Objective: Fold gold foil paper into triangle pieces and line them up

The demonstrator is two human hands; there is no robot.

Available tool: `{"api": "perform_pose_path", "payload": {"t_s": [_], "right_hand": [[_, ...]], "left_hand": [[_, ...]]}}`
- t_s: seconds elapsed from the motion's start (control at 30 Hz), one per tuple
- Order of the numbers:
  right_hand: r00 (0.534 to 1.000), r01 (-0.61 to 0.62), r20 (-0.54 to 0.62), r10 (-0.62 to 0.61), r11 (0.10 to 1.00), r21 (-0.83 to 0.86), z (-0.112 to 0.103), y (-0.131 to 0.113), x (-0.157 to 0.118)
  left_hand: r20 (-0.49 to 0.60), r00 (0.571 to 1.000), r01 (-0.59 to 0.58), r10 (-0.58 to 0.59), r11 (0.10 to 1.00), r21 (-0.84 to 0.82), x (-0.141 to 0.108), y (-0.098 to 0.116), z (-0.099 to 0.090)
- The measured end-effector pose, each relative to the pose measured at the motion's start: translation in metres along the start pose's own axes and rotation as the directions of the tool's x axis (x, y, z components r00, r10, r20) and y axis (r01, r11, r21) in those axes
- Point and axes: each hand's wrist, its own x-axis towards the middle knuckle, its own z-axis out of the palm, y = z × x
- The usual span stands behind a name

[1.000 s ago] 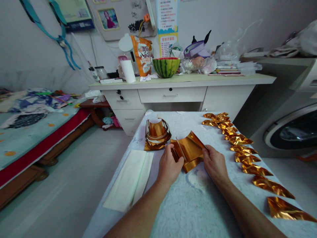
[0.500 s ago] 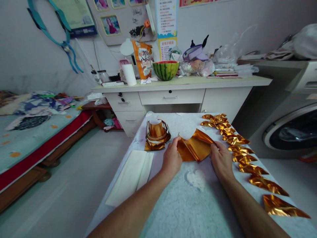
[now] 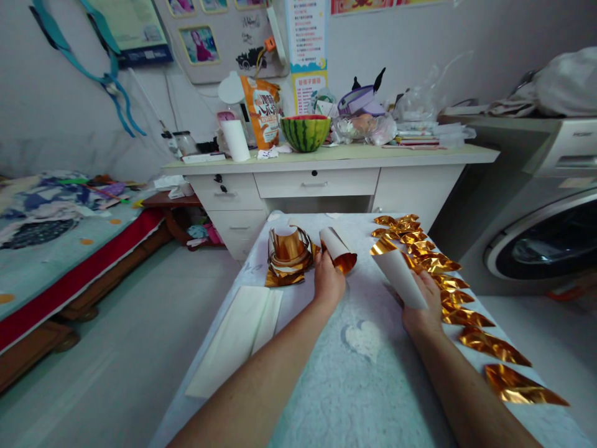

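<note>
My left hand (image 3: 329, 280) is closed on a curled piece of gold foil paper (image 3: 336, 244), whose white back faces up and whose shiny side shows inside the curl. Apart from it on the right, my right hand (image 3: 423, 302) grips a second foil sheet (image 3: 399, 274), also white side up, with a gold strip at its far end. Just left of my left hand stands a stack of curled gold foil sheets (image 3: 288, 252). Folded, pointed gold foil pieces (image 3: 476, 316) lie in a row along the table's right side, several of them beyond my right hand.
White paper sheets (image 3: 233, 342) lie on the cloth-covered table (image 3: 326, 398) at left. Behind it, a white desk (image 3: 420, 180) bears half a watermelon (image 3: 305, 133), an orange pouch (image 3: 262, 112) and plastic bags. A washing machine (image 3: 536, 186) stands right, a bed (image 3: 107, 255) left.
The gold foil that both hands held between them is now two separate pieces, one in each hand. The hands have moved apart, and white backs now show. The view has shifted slightly.
</note>
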Motion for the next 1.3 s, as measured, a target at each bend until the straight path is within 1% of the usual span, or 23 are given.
{"api": "perform_pose_path", "payload": {"t_s": [0.1,0.23,0.4,0.53,0.6,0.7,0.8,0.83,0.9,0.93,0.97,1.0,1.07,1.1,1.13,1.17,1.23,1.3], "right_hand": [[1.0,0.008,0.023,-0.005,0.989,-0.149,0.004,-0.005,-0.005],[0.997,0.026,0.073,-0.005,0.956,-0.292,0.008,-0.01,-0.009],[0.992,0.049,0.124,-0.004,0.931,-0.361,0.009,-0.01,-0.009],[0.98,0.066,0.2,0.006,0.935,-0.349,0.01,-0.005,-0.01],[0.963,0.063,0.27,0.028,0.945,-0.322,0.011,-0.003,-0.012],[0.923,0.046,0.38,0.062,0.963,-0.267,0.015,-0.004,-0.018],[0.88,0.014,0.466,0.097,0.973,-0.23,0.018,-0.006,-0.023],[0.869,0.008,0.484,0.105,0.974,-0.225,0.018,-0.006,-0.024],[0.85,0.006,0.514,0.113,0.975,-0.224,0.018,-0.007,-0.024],[0.84,0.009,0.53,0.114,0.975,-0.224,0.018,-0.007,-0.024],[0.83,0.013,0.546,0.115,0.975,-0.224,0.018,-0.007,-0.024],[0.818,0.014,0.563,0.115,0.975,-0.221,0.017,-0.007,-0.025],[0.785,0.026,0.608,0.118,0.974,-0.223,0.017,-0.007,-0.025],[0.767,0.05,0.631,0.116,0.97,-0.239,0.017,-0.008,-0.025],[0.752,0.099,0.65,0.107,0.957,-0.271,0.017,-0.008,-0.025],[0.743,0.165,0.663,0.091,0.935,-0.314,0.016,-0.009,-0.024],[0.747,0.292,0.662,0.054,0.869,-0.4,0.014,-0.01,-0.021],[0.766,0.369,0.642,0.03,0.798,-0.477,0.011,-0.013,-0.017]], "left_hand": [[0.044,0.999,0.008,-0.008,1.0,-0.002,0.001,-0.001,0.006],[0.11,0.994,-0.003,0.001,1.0,0.013,-0.003,-0.003,0.004],[0.176,0.984,-0.02,0.014,0.999,0.03,-0.018,0.001,-0.007],[0.216,0.976,-0.03,0.024,0.999,0.024,-0.039,0.002,-0.023],[0.223,0.974,-0.04,0.036,0.999,0.014,-0.05,0.002,-0.034],[0.207,0.968,-0.144,0.144,0.989,-0.011,-0.067,-0.001,-0.052],[0.249,0.943,-0.227,0.222,0.974,-0.009,-0.079,-0.002,-0.069],[0.248,0.936,-0.259,0.248,0.966,0.012,-0.082,-0.001,-0.074],[0.159,0.939,-0.324,0.304,0.938,0.122,-0.087,0.002,-0.083],[0.149,0.935,-0.343,0.321,0.927,0.152,-0.089,0.005,-0.087],[0.173,0.927,-0.358,0.333,0.922,0.146,-0.091,0.007,-0.09],[0.227,0.914,-0.367,0.336,0.923,0.111,-0.092,0.009,-0.092],[0.358,0.867,-0.378,0.346,0.925,0.021,-0.096,0.01,-0.095],[0.414,0.843,-0.371,0.344,0.928,-0.015,-0.097,0.01,-0.095],[0.455,0.825,-0.355,0.334,0.934,-0.04,-0.099,0.008,-0.094],[0.478,0.818,-0.335,0.321,0.941,-0.058,-0.101,0.006,-0.093],[0.507,0.805,-0.31,0.31,0.947,-0.087,-0.104,0.001,-0.09],[0.532,0.782,-0.319,0.326,0.942,-0.108,-0.105,-0.004,-0.087]]}}
